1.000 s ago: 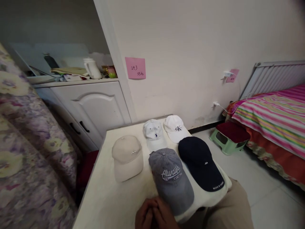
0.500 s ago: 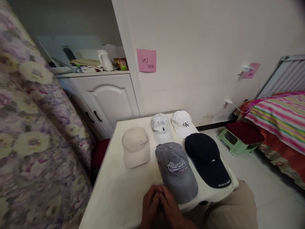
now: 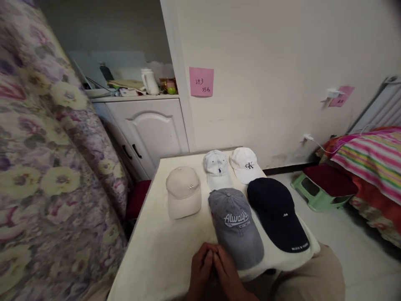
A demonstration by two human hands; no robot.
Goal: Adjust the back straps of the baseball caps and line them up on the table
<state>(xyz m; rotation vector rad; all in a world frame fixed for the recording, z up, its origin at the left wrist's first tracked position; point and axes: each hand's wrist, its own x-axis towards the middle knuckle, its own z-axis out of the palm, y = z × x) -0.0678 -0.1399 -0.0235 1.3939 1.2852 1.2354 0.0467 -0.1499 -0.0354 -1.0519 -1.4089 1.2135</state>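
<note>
At the table's front edge my left hand [image 3: 201, 265] and my right hand [image 3: 224, 267] rest against each other, fingers curled and touching. No object shows in either. Just right of them lies a grey cap [image 3: 237, 238] with "Always" lettering, its brim towards me. A navy cap [image 3: 275, 209] sits to its right, with small writing along the brim. Behind these stand a pale blue cap [image 3: 216, 165] with a small dark emblem and a white cap [image 3: 244, 163] with a dark monogram. The beige cap [image 3: 183, 190] is apart at the left.
The caps are on a cream-covered table [image 3: 156, 255] against the wall. A floral curtain [image 3: 62, 175] hangs at the left, beside a white cabinet [image 3: 153, 129] with a white jug [image 3: 150, 82] on top. At the right are a green stool [image 3: 316, 200] and a bed [image 3: 376, 154].
The view has turned slightly left, so everything appears shifted to the right. My hands stay together in the same place, and the caps have not moved on the table.
</note>
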